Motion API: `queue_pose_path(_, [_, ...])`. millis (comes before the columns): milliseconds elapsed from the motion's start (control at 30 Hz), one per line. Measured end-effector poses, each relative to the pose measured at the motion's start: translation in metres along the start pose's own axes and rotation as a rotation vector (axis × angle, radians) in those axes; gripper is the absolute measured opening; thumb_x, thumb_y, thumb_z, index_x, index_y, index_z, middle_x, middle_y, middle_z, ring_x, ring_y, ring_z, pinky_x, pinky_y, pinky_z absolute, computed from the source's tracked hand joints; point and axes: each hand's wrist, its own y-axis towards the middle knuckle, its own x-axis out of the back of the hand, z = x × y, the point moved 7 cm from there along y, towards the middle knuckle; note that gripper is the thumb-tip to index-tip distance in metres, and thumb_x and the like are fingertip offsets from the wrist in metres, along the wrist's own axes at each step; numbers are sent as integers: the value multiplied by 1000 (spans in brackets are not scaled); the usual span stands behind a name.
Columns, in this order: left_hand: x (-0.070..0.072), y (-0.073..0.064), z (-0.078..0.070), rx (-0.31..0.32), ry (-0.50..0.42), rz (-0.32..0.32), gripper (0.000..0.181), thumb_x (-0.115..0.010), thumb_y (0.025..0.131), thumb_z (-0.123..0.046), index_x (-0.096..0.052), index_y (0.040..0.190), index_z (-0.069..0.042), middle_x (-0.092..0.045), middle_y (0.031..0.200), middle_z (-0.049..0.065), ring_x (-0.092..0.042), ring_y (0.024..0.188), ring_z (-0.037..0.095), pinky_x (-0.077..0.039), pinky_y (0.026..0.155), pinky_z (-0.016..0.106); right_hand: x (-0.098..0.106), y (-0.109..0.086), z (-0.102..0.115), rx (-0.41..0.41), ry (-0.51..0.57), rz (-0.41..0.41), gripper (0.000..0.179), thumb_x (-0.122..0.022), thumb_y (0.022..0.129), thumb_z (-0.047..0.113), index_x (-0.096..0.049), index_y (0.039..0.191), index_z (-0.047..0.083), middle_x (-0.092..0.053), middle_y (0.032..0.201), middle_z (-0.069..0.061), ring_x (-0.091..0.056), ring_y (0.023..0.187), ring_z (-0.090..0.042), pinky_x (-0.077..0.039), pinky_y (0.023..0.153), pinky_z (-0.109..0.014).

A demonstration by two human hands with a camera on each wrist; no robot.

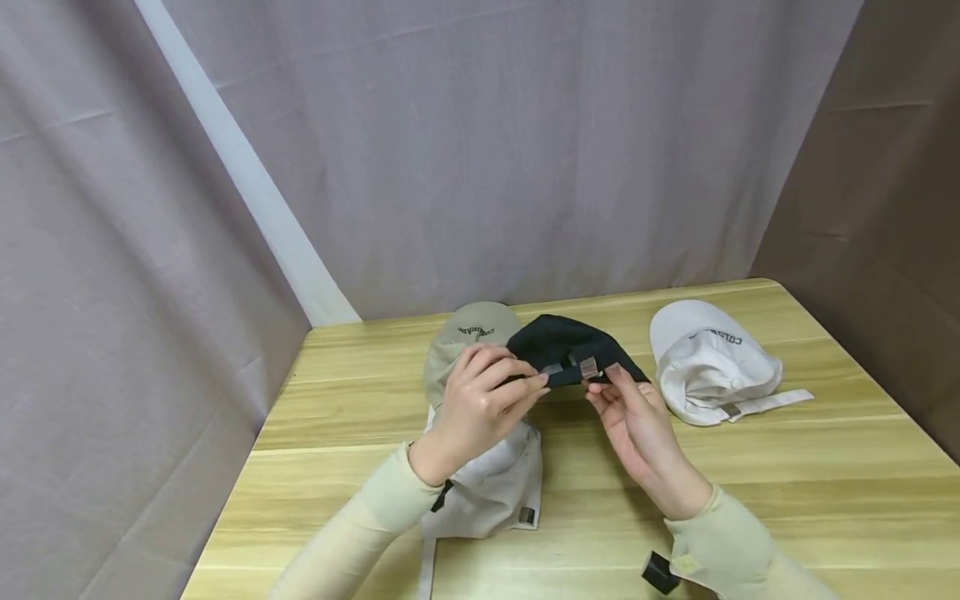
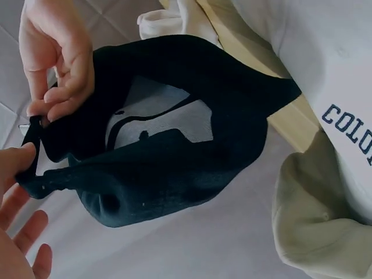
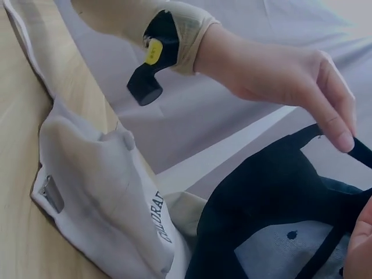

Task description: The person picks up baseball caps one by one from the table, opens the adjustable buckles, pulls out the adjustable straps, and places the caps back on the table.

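A black baseball cap (image 1: 562, 337) is held up above the table between both hands, its back opening and pale inner panels showing in the left wrist view. My left hand (image 1: 483, 400) pinches the cap's adjustable strap (image 1: 557, 368) between thumb and fingers. On the other side, my right hand (image 1: 637, 425) pinches the cap's back edge beside a small metal buckle (image 1: 588, 367). In the right wrist view the left hand (image 3: 279, 75) grips a thin end of the black strap. The cap's brim is hidden in the head view.
Behind the left hand lies a khaki cap (image 1: 480, 318), and below it a white cap (image 1: 495, 492) with its strap hanging toward the front edge. Another white cap (image 1: 712, 367) with lettering lies at the right of the wooden table (image 1: 825, 467). Grey curtains (image 1: 525, 167) stand behind.
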Motion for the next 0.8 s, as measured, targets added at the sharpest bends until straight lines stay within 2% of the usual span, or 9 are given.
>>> queue_pose_path(267, [-2,-5,-1,-68,61,-33,8,-80,88,-22,-82,91,-16,-74,91,-4,-61,90,21,-48,86,35,4,-1,2,11,-4,-61,32,-48,106,7,-75,88,0,-73,82,-6,-70,75,-11,-54,82,-22])
queue_pose_path(333, [-2,-7,0,-71,67,-38,7,-80,87,-21,-82,91,-16,-74,91,-4,-61,89,22,-49,86,35,4,-1,2,8,-4,-58,32,-49,105,7,-74,88,0,-73,83,-6,-70,75,-12,-54,82,-22])
queue_pose_path(400, [-2,-7,2,-47,40,-19,7,-80,87,-22,-82,91,-15,-73,91,-4,-62,90,22,-49,86,35,3,0,1,-1,-9,-39,32,-48,106,7,-74,88,1,-72,84,-5,-70,76,-12,-54,82,-22])
queue_pose_path(467, [-5,-7,5,36,-56,52,11,-78,89,-23,-79,94,-14,-72,95,-4,-62,93,20,-49,89,34,4,-1,0,-6,-26,-18,33,-48,106,9,-74,88,1,-72,84,-5,-70,79,-12,-54,82,-22])
queue_pose_path(500, [-8,-8,9,108,-128,106,15,-78,90,-25,-77,99,-14,-71,98,-4,-61,96,18,-48,90,32,5,-1,0,-8,-39,-4,34,-47,106,10,-75,88,1,-72,84,-5,-70,81,-12,-54,82,-22])
queue_pose_path(600, [-22,-14,20,391,-392,298,30,-74,92,-31,-68,115,-14,-67,106,-8,-59,102,11,-47,91,27,6,-1,0,-10,-90,31,38,-45,107,13,-76,87,3,-73,83,-4,-70,85,-12,-53,80,-22])
queue_pose_path(667, [-32,-20,24,557,-533,409,32,-71,94,-34,-67,119,-15,-65,105,-9,-57,100,9,-47,86,26,7,-1,-1,-16,-122,57,40,-44,108,15,-77,87,5,-73,84,-2,-69,87,-12,-52,79,-22])
queue_pose_path(733, [-41,-23,25,667,-639,486,27,-68,97,-34,-70,117,-15,-65,99,-10,-56,92,9,-47,79,26,6,0,-2,-28,-148,86,41,-43,108,17,-77,88,7,-73,87,-1,-68,87,-12,-52,78,-23])
queue_pose_path(800, [-47,-21,24,719,-719,522,20,-66,98,-31,-76,106,-15,-64,90,-8,-54,85,11,-46,73,27,4,0,-5,-41,-152,119,41,-42,109,18,-77,90,8,-73,89,-1,-68,87,-11,-51,78,-23])
